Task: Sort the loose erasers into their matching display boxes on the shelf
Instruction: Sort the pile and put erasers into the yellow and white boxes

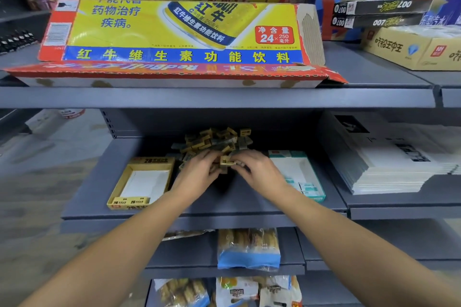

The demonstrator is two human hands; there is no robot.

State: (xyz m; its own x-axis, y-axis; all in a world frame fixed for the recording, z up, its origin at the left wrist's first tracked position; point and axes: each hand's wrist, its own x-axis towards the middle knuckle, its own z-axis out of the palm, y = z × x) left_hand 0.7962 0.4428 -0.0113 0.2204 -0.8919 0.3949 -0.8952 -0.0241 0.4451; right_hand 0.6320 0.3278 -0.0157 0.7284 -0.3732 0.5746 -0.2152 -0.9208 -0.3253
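A heap of loose erasers in yellow and grey sleeves lies at the back of the middle shelf. Both hands reach into its front edge. My left hand and my right hand together pinch a yellow eraser between their fingertips. A yellow display box marked 2B stands left of the hands, with a couple of yellow erasers at its front end. A teal and white display box stands to the right, holding a few teal erasers near its front.
A stack of white booklets lies at the right of the shelf. The shelf above carries a flattened Red Bull carton that overhangs its edge. Snack bags fill the lower shelves.
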